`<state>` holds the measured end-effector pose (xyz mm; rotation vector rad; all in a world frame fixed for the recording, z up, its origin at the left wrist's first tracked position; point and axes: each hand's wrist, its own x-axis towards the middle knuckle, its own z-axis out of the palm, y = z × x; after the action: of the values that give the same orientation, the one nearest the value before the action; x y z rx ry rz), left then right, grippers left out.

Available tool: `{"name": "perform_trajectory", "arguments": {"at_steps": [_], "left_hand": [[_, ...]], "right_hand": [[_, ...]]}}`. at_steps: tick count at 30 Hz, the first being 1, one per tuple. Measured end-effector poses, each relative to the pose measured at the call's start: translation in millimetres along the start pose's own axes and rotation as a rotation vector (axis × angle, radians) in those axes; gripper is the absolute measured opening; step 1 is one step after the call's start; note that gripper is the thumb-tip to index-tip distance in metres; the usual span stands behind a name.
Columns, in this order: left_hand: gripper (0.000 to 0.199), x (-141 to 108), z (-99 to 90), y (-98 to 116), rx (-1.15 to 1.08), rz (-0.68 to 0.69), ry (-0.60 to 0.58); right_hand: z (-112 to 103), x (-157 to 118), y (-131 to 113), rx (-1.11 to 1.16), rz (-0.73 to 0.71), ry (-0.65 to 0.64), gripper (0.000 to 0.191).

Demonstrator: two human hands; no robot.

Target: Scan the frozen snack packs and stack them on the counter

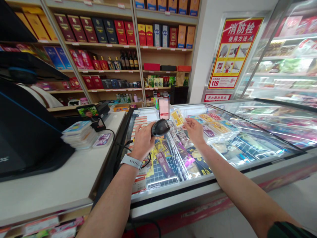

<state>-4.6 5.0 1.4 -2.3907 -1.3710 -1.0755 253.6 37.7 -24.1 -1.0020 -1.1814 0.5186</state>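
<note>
My left hand [143, 142] grips a black handheld barcode scanner [160, 128] above a glass-topped chest freezer [215, 173], its head turned toward my right hand. My right hand [194, 130] pinches a yellow-and-white food packet [177, 118] by its edge, close to the scanner's nose. A white watch strap [129, 161] circles my left wrist. Just behind the scanner stands a small upright rectangular object [163, 109], blurred so that I cannot tell what it is. Wrapped snack packets [218, 127] lie beyond my right hand.
A white checkout counter [56, 175] at left holds a black monitor [22, 125] and a stack of packaged cards [79, 134]. A wire divider [175, 155] stands inside the freezer. Shelves of boxed liquor [119, 33] rise behind, and a lit display fridge [279, 56] stands at right.
</note>
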Motion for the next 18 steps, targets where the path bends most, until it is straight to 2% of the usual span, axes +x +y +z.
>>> {"name": "perform_trajectory", "arguments": {"at_steps": [10,18], "left_hand": [[0.053,0.8,-1.4,1.0,-0.003,0.019,0.046],[0.054,0.6,-0.2,1.2,-0.04,0.009,0.018]], "right_hand": [[-0.5,-0.3,-0.8,-0.031,-0.015,0.004,0.036],[0.2,-0.7,-1.2,-0.017,-0.012,0.009,0.035]]}}
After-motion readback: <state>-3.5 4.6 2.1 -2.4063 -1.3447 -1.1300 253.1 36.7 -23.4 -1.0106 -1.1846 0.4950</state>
